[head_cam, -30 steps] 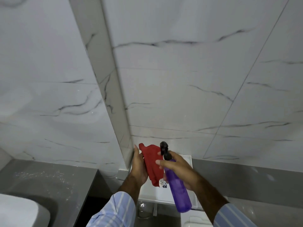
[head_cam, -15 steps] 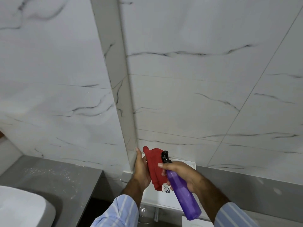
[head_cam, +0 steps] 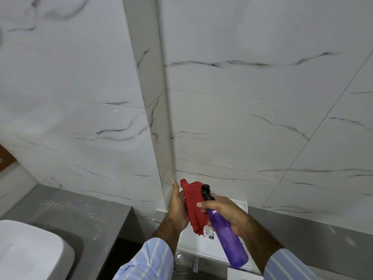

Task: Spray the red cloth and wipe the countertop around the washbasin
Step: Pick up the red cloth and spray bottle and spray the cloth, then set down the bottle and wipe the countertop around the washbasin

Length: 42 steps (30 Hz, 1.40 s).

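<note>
We see two hands raised before a marble wall [head_cam: 252,102]. Our left hand [head_cam: 177,207] grips the red cloth [head_cam: 194,207], fingers wrapped behind it, thumb up. Our right hand [head_cam: 226,213] is closed round a purple bottle [head_cam: 228,237], index finger over the neck, its black nozzle [head_cam: 205,191] touching the cloth. The grey countertop [head_cam: 84,217] and white basin [head_cam: 30,253] lie lower left, well apart.
</note>
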Available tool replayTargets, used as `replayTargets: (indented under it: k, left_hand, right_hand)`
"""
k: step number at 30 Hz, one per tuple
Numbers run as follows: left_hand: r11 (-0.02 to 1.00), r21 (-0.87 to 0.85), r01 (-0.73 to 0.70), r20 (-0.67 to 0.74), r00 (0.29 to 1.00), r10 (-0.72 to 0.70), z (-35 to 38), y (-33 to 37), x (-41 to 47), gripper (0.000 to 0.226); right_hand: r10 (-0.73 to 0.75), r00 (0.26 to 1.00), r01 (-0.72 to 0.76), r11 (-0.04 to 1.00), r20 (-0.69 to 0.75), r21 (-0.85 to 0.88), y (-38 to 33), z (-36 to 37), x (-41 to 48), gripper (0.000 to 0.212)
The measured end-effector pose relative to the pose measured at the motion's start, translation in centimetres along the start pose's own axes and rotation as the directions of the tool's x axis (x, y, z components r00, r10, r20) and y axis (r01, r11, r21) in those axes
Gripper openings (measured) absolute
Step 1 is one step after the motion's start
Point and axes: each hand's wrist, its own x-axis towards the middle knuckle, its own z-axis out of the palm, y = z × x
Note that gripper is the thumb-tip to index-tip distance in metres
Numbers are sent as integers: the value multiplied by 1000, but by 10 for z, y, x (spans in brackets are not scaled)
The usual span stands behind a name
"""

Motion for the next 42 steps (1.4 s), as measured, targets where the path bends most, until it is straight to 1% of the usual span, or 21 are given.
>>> replayTargets:
  k: [2,4,6,10,15,19,21,23,24,25,28,30,31,33,34,36,37,38,39,40,42]
  left_hand:
    - [1000,-17,7,9,1000,-7,0,1,0,109]
    - [998,-52,20,5,1000,-20,1,2,-2,104]
    - [997,-70,40,19,999,-39,0,2,-3,98]
    - [997,-57,47,9,999,-47,-11,-2,-1,88]
    - [997,-47,68,2,998,-68,-31,-11,7,82]
    - [997,-12,74,-15,997,-74,-44,-15,7,75]
    - [997,30,68,-20,997,-68,-50,-17,3,74]
    - [996,52,69,-39,997,-67,-57,-19,0,75]
    - [995,59,77,-33,997,-75,-60,-20,-2,78]
    - [994,70,87,-32,996,-85,-63,-20,-5,81]
    - [993,46,105,-48,994,-103,-70,-23,-13,78]
    - [993,40,115,-20,993,-115,-75,-22,-25,72]
    - [992,44,119,-7,993,-119,-77,-22,-32,67]
    - [988,70,140,7,990,-141,-83,-19,-47,51]
    - [986,90,144,7,989,-145,-89,-18,-55,46]
    - [986,109,128,27,991,-132,-102,-16,-66,56]
    - [988,115,106,48,993,-112,-111,-12,-76,63]
    - [990,110,84,73,993,-92,-117,-7,-85,64]
    - [992,112,53,101,993,-64,-126,-2,-95,62]
    - [992,123,35,135,990,-52,-132,3,-101,57]
    - [986,164,16,182,982,-46,-151,17,-118,53]
  right_hand:
    - [-47,999,47,999,-19,6,2,1,5,33]
    - [-139,989,142,987,-44,75,4,1,9,31]
    - [-209,968,223,971,-142,91,10,-1,15,32]
    - [-283,894,295,955,-349,-19,33,-10,40,15]
    - [-403,816,372,915,-414,-158,64,-12,68,13]
    - [-420,801,382,907,-426,-177,81,-8,81,14]
    - [-400,816,366,916,-417,-163,90,-7,86,15]
    - [-342,838,318,939,-425,-128,101,-8,92,21]
    - [-317,844,290,948,-433,-130,104,-9,93,29]
    - [-321,847,292,947,-423,-135,104,-10,94,42]
    - [-261,899,209,961,-351,-180,100,-17,93,99]
    - [-212,896,142,969,-390,-201,107,-23,79,124]
    - [-208,866,134,973,-454,-190,115,-28,68,125]
    - [-183,789,142,983,-586,-116,137,-35,41,101]
    - [-131,804,105,991,-580,-78,148,-33,28,96]
    - [-31,907,45,999,-420,23,165,-20,20,121]
    - [41,947,-2,992,-318,123,159,-1,19,135]
    - [121,977,-82,973,-177,214,150,20,17,139]
    - [188,982,-179,949,-10,261,137,44,14,133]
    - [216,971,-237,922,102,307,124,62,16,120]
    - [229,941,-310,876,248,370,91,103,20,96]
